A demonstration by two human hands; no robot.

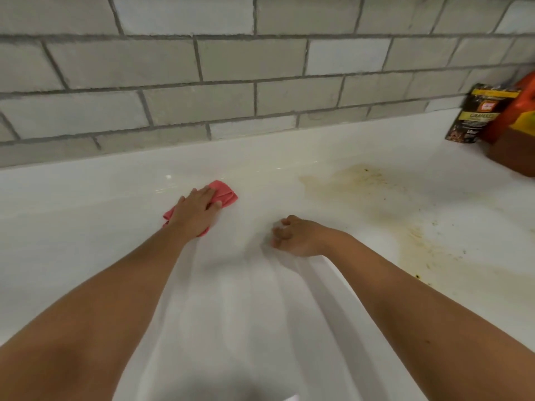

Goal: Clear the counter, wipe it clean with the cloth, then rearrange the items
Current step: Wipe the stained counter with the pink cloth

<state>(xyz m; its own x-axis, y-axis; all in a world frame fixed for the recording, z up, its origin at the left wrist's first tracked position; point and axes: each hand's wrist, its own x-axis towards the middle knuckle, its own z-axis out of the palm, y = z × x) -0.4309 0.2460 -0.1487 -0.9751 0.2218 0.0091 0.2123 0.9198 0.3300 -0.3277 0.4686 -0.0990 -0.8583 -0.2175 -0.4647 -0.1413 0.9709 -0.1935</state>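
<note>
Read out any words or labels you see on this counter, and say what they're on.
"GRANULE", end hidden, on the black bag beside the orange jug.
Bag's red logo and small print: too blurred to read.
Jug's yellow label: nothing legible.

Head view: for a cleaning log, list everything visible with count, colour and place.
counter: one, white, below the wall.
tiled wall: one, grey-white, behind the counter.
cloth: one, pink, on the counter left of centre.
stain: one patch, yellow-brown, on the counter's right part.
packet: one, black and yellow, by the wall, far right.
container: one, orange and brown, right of the packet.
left hand: one, flat on the cloth.
right hand: one, fingers curled, on the counter.
</note>
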